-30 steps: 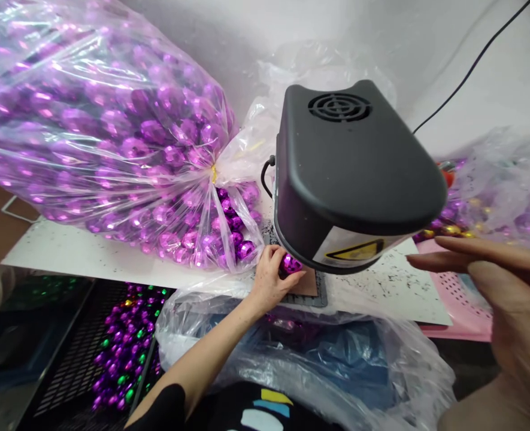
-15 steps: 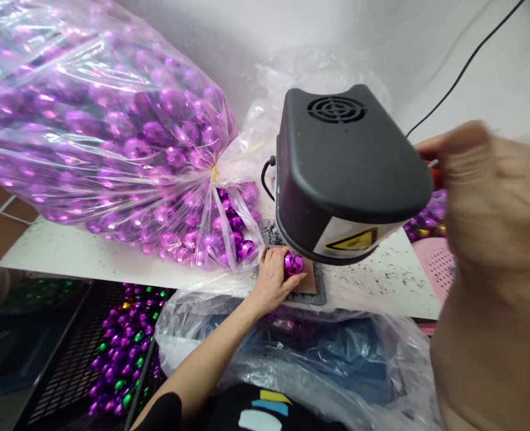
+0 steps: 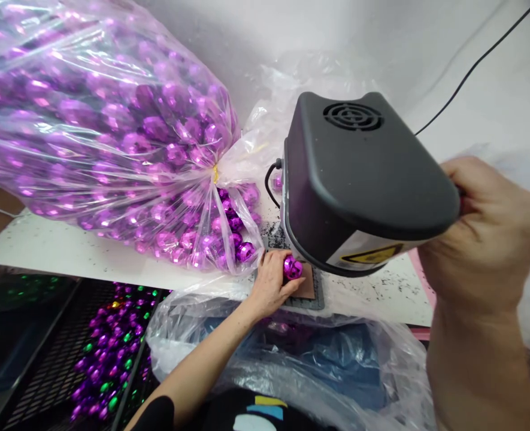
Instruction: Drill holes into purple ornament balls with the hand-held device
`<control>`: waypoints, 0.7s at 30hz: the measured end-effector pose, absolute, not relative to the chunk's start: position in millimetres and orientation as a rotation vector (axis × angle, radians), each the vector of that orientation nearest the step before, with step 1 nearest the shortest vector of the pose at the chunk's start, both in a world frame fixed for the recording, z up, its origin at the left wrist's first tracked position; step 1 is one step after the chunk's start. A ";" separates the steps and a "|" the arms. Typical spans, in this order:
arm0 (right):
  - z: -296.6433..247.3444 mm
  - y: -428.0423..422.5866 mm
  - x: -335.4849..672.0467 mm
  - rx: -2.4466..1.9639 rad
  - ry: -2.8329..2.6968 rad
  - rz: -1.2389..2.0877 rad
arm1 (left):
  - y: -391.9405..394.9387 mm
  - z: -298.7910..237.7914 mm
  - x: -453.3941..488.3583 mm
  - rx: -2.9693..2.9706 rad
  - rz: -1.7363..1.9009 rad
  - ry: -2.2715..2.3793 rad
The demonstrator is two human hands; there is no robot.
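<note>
On speckled white table (image 3: 67, 251) | left hand (image 3: 271, 282) fingers clamped on purple bauble (image 3: 292, 267) | right hand (image 3: 484, 239) fingers curled, grip unclear | white wall (image 3: 256, 36)

Left hand (image 3: 271, 281) pinching shiny purple faceted bead (image 3: 292, 267) on brown pad (image 3: 308, 284) under black plastic machine head (image 3: 363, 179). Right hand (image 3: 484, 239) gripping machine's right end. Clear plastic bag of purple beads (image 3: 107, 137) lying on white tabletop (image 3: 67, 254).

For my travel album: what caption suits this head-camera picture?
Left hand holds a purple ball under a black machine; right hand grips its side.
</note>
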State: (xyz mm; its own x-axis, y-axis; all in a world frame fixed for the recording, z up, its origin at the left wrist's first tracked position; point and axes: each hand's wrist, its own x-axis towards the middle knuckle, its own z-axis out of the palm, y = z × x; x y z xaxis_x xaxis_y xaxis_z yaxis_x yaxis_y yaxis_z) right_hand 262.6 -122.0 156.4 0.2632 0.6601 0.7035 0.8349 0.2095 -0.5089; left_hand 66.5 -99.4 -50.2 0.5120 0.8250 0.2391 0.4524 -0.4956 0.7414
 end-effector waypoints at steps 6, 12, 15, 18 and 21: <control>147.5 -131.9 262.0 -1.462 -1.470 -0.353 | -98.3 -51.3 66.6 2.115 0.747 1.014; 146.9 -127.2 265.4 -1.454 -1.480 -0.352 | -98.0 -46.4 67.4 2.102 0.748 1.031; 142.9 -133.4 264.9 -1.458 -1.502 -0.420 | -98.1 -44.8 66.9 2.090 0.732 1.018; 132.9 -150.1 260.2 -1.436 -1.532 -0.518 | -98.1 -43.8 66.6 2.072 0.742 1.028; 113.6 -172.3 254.3 -1.491 -1.557 -0.414 | -98.2 -42.7 66.8 2.064 0.765 1.033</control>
